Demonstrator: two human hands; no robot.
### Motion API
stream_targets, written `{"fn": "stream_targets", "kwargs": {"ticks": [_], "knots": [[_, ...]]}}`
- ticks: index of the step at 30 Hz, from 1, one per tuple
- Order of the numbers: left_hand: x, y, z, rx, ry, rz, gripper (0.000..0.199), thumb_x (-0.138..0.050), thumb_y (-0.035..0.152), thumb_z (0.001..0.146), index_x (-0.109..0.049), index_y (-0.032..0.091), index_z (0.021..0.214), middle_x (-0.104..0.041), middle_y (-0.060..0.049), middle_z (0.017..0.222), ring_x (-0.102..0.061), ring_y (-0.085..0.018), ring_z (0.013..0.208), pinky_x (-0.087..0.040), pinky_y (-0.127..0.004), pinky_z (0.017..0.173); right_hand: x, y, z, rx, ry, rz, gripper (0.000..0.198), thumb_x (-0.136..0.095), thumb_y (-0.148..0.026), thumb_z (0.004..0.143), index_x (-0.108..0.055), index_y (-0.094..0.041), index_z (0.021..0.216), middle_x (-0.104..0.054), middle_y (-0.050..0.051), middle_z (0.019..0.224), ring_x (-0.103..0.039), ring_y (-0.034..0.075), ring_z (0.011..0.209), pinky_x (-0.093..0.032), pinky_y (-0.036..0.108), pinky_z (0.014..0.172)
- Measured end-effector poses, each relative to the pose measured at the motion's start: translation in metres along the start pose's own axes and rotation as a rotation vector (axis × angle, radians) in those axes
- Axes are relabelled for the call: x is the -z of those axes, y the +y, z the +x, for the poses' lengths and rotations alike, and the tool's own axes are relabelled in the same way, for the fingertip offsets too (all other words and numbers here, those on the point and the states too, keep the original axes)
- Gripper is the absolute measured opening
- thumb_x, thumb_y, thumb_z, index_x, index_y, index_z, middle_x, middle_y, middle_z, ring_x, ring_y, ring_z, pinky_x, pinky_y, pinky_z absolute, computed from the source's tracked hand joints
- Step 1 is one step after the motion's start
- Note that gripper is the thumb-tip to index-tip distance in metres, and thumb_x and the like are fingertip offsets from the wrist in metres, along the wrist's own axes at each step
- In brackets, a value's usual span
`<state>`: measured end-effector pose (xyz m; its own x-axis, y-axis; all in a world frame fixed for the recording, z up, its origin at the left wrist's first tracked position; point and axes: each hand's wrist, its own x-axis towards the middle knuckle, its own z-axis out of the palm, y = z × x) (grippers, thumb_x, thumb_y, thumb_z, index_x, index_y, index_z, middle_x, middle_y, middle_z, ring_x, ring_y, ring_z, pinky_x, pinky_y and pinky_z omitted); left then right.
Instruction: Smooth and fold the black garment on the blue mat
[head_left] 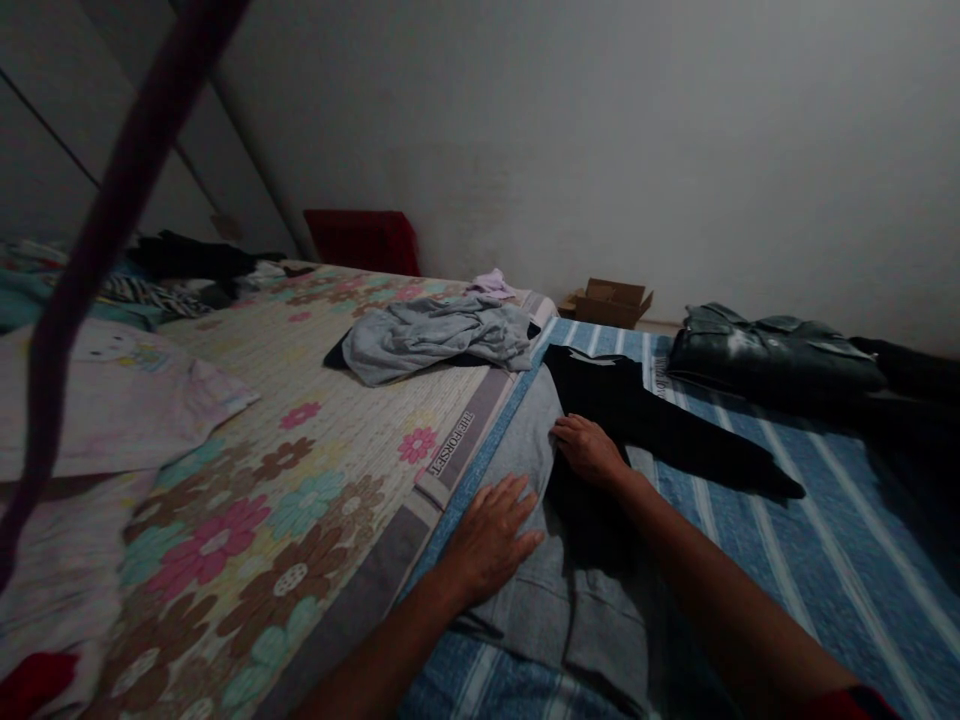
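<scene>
A grey and black sweatshirt [525, 590] lies on the blue striped sheet [795, 540] in front of me, one black sleeve [697, 430] stretched out to the right. My left hand [491, 540] rests flat on its grey part, fingers spread. Farther up, my right hand [589, 450] is on the border between the grey and black cloth. Its fingers are curled down at the fabric edge, and the fingertips are partly hidden. Beyond my hands, a crumpled grey garment [439, 335] lies on the flowered mat [285, 540].
Folded dark jeans [772, 350] lie at the right. By the wall stand an open cardboard box [611, 303] and a red object [361, 240]. Pale clothing [112, 400] covers the left side, dark clothes [199, 258] behind it. A purple pole [112, 210] crosses the left foreground.
</scene>
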<state>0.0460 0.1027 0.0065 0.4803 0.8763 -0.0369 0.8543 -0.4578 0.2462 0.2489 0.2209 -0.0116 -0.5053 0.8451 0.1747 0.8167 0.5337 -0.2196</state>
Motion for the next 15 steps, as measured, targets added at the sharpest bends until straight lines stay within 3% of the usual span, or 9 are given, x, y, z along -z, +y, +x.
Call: {"fn": "stream_targets", "kwargs": {"ticks": [5,8,12,15], "knots": [[0.009,-0.003,-0.002,-0.034,-0.036,-0.045,0.040,-0.050,0.033,0.090,-0.052,0.020,0.128,-0.043,-0.010,0.144,-0.032,-0.026,0.135,-0.025,-0.046,0.111,0.004,-0.005,0.003,-0.027,0.041,0.015,0.027,-0.038,-0.031,0.097,-0.062,-0.020,0.097,-0.061,0.005,0.100,-0.051,0.016,0.100,-0.034,0.027,0.088],[0.021,-0.007,0.002,-0.082,-0.047,-0.098,0.031,-0.045,0.030,0.092,-0.060,0.019,0.116,-0.053,-0.008,0.135,-0.042,-0.023,0.129,-0.031,-0.039,0.108,0.004,-0.005,0.004,-0.036,0.050,0.007,0.027,-0.039,-0.034,0.096,-0.063,-0.021,0.097,-0.060,0.005,0.098,-0.051,0.017,0.098,-0.034,0.028,0.086],[0.036,-0.011,0.032,-0.002,0.017,-0.077,0.027,-0.041,0.020,0.089,-0.063,0.020,0.105,-0.064,-0.006,0.117,-0.057,-0.020,0.111,-0.043,-0.033,0.098,0.003,-0.005,0.005,-0.028,0.040,-0.007,0.029,-0.039,-0.030,0.096,-0.065,-0.021,0.089,-0.060,0.005,0.097,-0.050,0.017,0.096,-0.034,0.028,0.085],[0.033,-0.012,0.067,0.015,0.101,-0.023,0.034,-0.038,0.011,0.085,-0.060,0.017,0.111,-0.060,-0.009,0.122,-0.053,-0.020,0.118,-0.040,-0.033,0.102,0.002,-0.005,0.005,-0.034,0.040,-0.015,0.029,-0.038,-0.026,0.095,-0.065,-0.020,0.088,-0.060,0.006,0.098,-0.050,0.018,0.095,-0.035,0.028,0.084]]}}
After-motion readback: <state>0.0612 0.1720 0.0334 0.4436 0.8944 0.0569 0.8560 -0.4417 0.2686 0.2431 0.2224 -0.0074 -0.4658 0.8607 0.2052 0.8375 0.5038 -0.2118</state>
